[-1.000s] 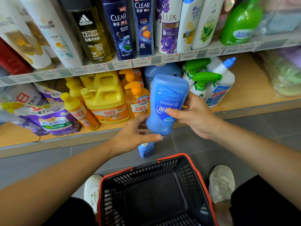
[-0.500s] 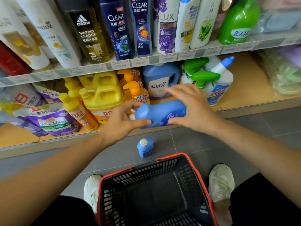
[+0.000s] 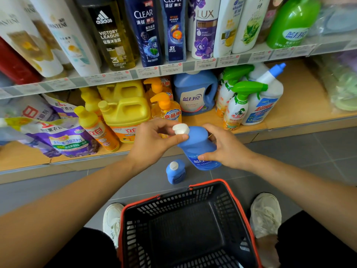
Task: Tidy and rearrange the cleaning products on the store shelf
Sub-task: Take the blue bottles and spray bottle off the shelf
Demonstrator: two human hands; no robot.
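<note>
Two-tier shelf is filling the top half of the view. Shampoo and body-wash bottles are standing in a row on the upper tier. On the lower tier, purple pouches are lying at the left, with yellow jugs, orange pump bottles, a blue jug and green-trigger sprays standing to their right. Grey tile floor is running below the shelf. Black basket with a red rim is sitting on the floor between two white shoes, nearest the camera.

Blue bottle is being held in the air in front of the lower tier's edge, above the floor and just beyond the basket. It is tilting, cap end up-left and base down-right.

Right hand is gripping the bottle body, fingers wrapping round the far side and thumb lying on the near side. Left hand is pinching the top end, thumb pressing the neck and fingers curling over the white cap.

Small blue bottle with a white cap is standing on the floor, below the held bottle and just past the basket rim, touching neither.
</note>
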